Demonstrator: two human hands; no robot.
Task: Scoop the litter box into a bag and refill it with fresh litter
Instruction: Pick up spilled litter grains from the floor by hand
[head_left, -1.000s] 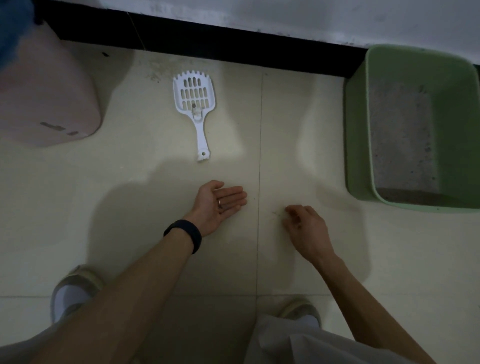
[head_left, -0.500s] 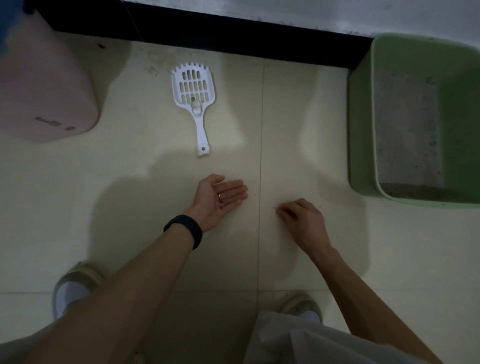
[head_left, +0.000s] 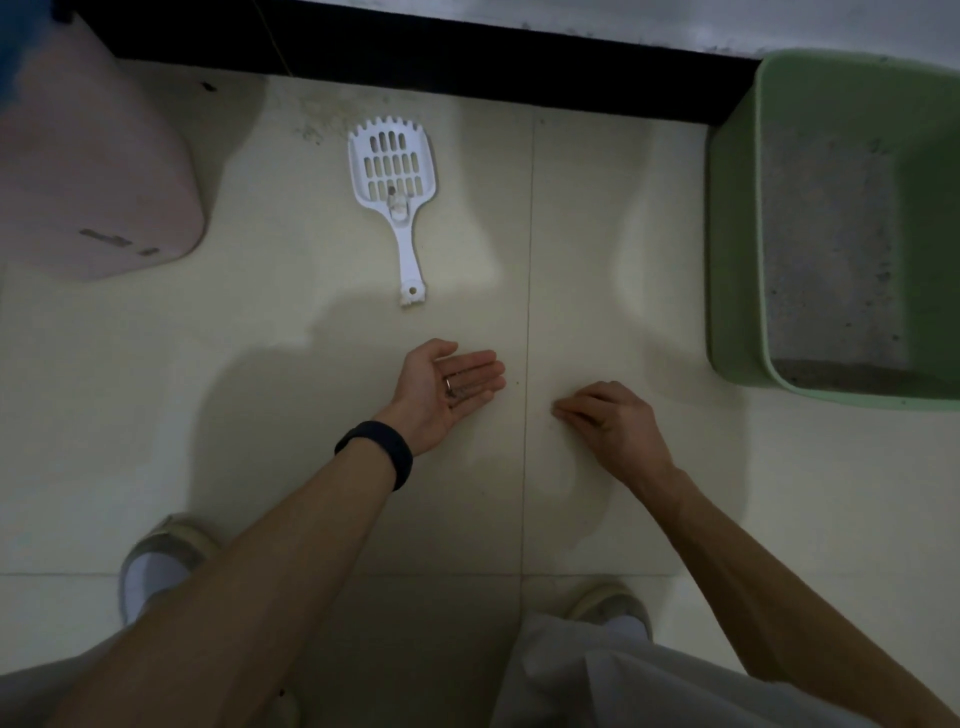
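- Left hand (head_left: 441, 387): just left of frame centre, palm up, fingers straight and together pointing to 3 o'clock, thumb out toward 12. A few dark specks lie on the fingers and a ring shows on one of them. It grips nothing.
- Black wristband (head_left: 375, 453) on the left wrist; the forearm runs down to 7 o'clock.
- Right hand (head_left: 605, 418): beside the left at its 3 o'clock, the two apart. It is palm down with knuckles up, fingertips bunched together against the cream tiled floor (head_left: 260, 364). Whether anything is pinched is too small to tell. The forearm runs to 5 o'clock.
- White plastic slotted litter scoop (head_left: 395, 197): flat on the floor at 12 o'clock from the left hand, handle end toward the person, untouched. A small clump sits on the blade by the handle.
- Green rectangular plastic litter box (head_left: 737, 249): at 2 o'clock, against the black baseboard (head_left: 467, 57), with grey litter (head_left: 831, 260) inside.
- Pink rounded plastic bin (head_left: 93, 171): at 10 o'clock.
- Shoes at 6 and 7 o'clock.
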